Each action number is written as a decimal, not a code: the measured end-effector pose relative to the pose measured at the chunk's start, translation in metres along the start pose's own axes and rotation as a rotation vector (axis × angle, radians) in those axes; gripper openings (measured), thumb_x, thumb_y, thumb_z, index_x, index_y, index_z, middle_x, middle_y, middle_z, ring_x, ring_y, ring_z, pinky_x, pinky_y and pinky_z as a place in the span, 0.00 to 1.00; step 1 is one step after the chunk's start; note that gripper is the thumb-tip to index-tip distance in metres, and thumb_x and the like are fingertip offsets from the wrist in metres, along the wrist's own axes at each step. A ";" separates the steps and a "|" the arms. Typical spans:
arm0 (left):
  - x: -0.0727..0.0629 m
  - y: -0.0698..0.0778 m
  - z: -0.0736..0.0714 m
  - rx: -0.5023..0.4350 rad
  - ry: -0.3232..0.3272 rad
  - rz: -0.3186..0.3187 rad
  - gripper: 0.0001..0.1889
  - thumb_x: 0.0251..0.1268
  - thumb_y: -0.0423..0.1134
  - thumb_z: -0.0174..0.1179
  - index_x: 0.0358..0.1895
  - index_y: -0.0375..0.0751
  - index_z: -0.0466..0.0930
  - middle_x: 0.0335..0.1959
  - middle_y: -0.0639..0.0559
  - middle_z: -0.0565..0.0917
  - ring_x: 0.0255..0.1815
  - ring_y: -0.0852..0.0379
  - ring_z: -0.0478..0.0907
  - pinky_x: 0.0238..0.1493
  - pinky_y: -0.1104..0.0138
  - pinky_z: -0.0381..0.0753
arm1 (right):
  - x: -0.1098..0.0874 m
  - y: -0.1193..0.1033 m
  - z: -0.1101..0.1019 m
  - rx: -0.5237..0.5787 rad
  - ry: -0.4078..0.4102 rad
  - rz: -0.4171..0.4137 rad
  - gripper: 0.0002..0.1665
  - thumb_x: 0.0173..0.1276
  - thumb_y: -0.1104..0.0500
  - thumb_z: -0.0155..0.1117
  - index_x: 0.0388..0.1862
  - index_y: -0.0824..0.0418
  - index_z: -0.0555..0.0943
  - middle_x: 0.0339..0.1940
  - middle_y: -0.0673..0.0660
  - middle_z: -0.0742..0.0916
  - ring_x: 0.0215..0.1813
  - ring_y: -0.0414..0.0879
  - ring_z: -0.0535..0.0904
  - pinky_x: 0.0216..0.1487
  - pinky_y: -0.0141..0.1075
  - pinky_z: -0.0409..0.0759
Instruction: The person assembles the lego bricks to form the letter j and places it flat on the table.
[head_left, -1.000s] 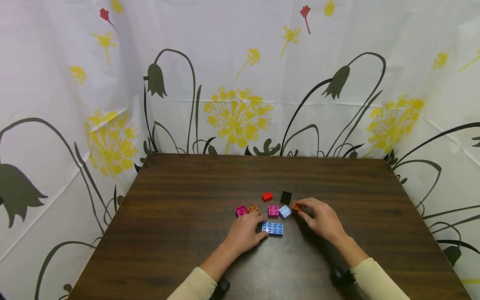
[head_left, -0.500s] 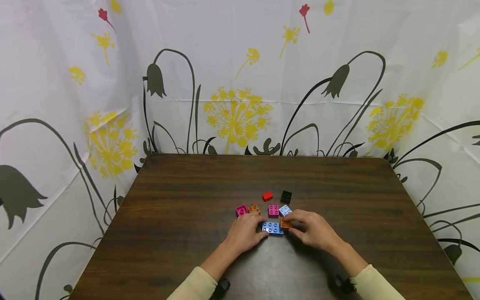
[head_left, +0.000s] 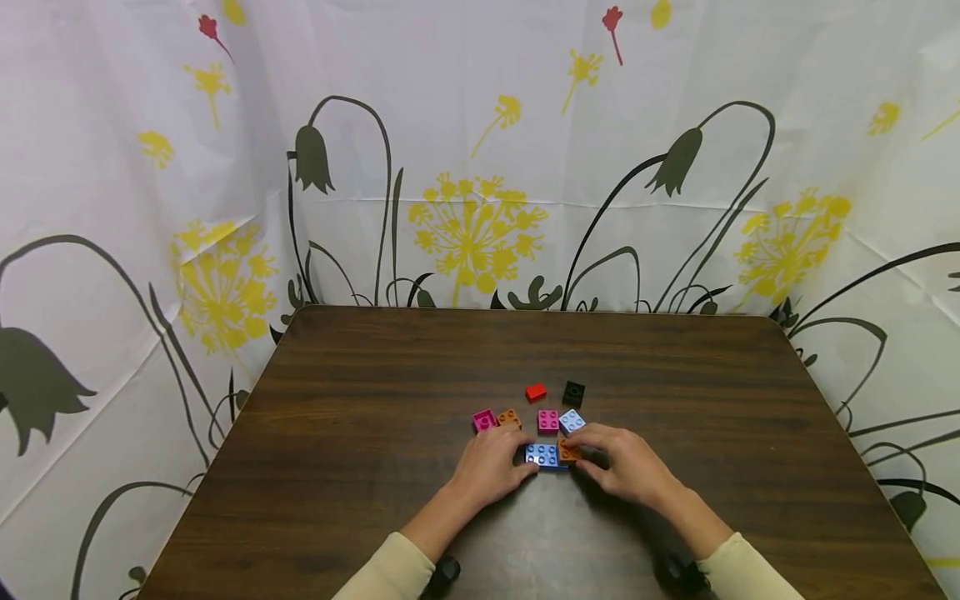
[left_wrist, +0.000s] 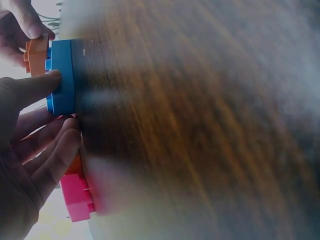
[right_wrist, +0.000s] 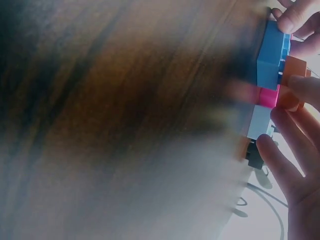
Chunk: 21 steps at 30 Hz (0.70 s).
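Note:
A long blue toy building brick point(head_left: 542, 455) lies flat on the table, studs up. My left hand point(head_left: 487, 463) holds its left end between thumb and fingers; in the left wrist view the thumb presses the near side of the blue brick point(left_wrist: 63, 85). My right hand point(head_left: 626, 463) pinches an orange brick point(head_left: 567, 452) over the right end of the blue one. In the right wrist view the orange brick point(right_wrist: 294, 70) sits right at the blue brick's studs, thumb on its near side.
Beyond the hands lie a magenta brick point(head_left: 548, 422), a light blue brick point(head_left: 572, 422), a black brick point(head_left: 573, 394) and a small red brick point(head_left: 536, 392). Close to the left fingers are another magenta brick point(head_left: 483, 421) and a second orange brick point(head_left: 508, 417). A patterned curtain point(head_left: 480, 150) hangs behind the table point(head_left: 360, 392).
My right hand has brought the orange brick left and nearer, from beside the light blue brick to over the blue brick's right end. The left hand has stayed on the blue brick.

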<state>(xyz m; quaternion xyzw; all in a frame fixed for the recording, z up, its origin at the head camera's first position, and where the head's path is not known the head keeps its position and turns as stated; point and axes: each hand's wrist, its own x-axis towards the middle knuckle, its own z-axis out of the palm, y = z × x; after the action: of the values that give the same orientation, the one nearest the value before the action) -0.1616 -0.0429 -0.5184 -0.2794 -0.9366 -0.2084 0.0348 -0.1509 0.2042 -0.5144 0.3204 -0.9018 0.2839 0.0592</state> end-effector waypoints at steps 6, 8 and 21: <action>0.001 0.000 0.000 -0.006 0.000 0.005 0.18 0.55 0.50 0.73 0.47 0.47 0.88 0.37 0.56 0.84 0.37 0.59 0.80 0.38 0.63 0.80 | 0.002 -0.003 -0.001 -0.032 -0.011 -0.021 0.17 0.58 0.59 0.75 0.48 0.52 0.86 0.48 0.42 0.84 0.49 0.39 0.81 0.46 0.43 0.81; 0.001 -0.001 0.000 -0.006 -0.001 0.004 0.18 0.55 0.50 0.73 0.47 0.47 0.88 0.37 0.57 0.84 0.37 0.60 0.80 0.37 0.63 0.80 | 0.002 -0.004 -0.002 -0.036 -0.014 -0.017 0.17 0.58 0.59 0.76 0.47 0.53 0.87 0.48 0.43 0.84 0.48 0.40 0.81 0.46 0.43 0.81; 0.001 -0.001 0.000 -0.011 -0.012 0.004 0.19 0.55 0.50 0.73 0.48 0.47 0.88 0.38 0.56 0.84 0.38 0.60 0.80 0.38 0.63 0.81 | 0.001 -0.003 0.004 -0.008 0.021 0.003 0.17 0.56 0.62 0.77 0.45 0.55 0.87 0.45 0.44 0.84 0.47 0.39 0.81 0.47 0.43 0.81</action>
<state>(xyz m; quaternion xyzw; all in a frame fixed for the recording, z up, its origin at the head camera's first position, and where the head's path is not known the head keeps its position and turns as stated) -0.1627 -0.0431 -0.5188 -0.2829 -0.9351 -0.2117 0.0280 -0.1496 0.2000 -0.5162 0.3160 -0.9027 0.2835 0.0698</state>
